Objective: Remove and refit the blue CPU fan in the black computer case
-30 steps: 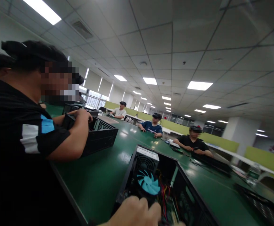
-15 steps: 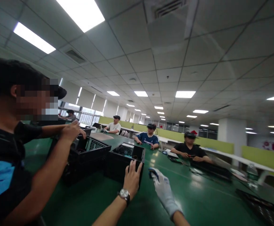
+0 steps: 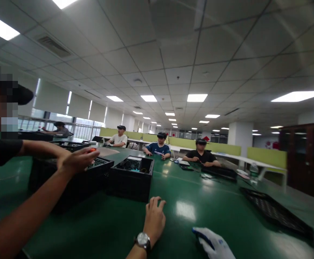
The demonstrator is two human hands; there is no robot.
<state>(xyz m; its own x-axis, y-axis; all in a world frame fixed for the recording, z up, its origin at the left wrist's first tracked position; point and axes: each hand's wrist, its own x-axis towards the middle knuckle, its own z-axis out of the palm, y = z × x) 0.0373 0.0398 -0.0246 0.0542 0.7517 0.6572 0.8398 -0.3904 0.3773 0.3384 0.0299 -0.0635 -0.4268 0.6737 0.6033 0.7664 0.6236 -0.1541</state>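
The left hand [image 3: 153, 219], bare with a wristwatch [image 3: 142, 240] at the wrist, rests on the green table [image 3: 205, 201] with its fingers loosely spread and nothing in it. The open black computer case [image 3: 131, 178] stands just beyond it at about 11 o'clock, close to the fingertips but apart from them, with a fan showing inside its top. The right hand [image 3: 213, 242], in a white glove with a blue fingertip, lies low at about 5 o'clock from the left hand, fingers partly extended and empty; its lower part is cut off by the picture's edge.

At 9 o'clock a co-worker's hand [image 3: 77, 162] reaches across over a second black case [image 3: 73, 180], which stands against the left side of the first; something small and orange shows at its fingertips, too small to tell what. That forearm crosses the near left of the table.

At 3 o'clock a flat black perforated panel [image 3: 274, 212] lies on the table, well apart from both hands. At 12 o'clock, far across the table, three seated people [image 3: 159, 148] work at their own things. Between the hands and the panel the green surface is bare and shiny; the near edge of the table is out of view.
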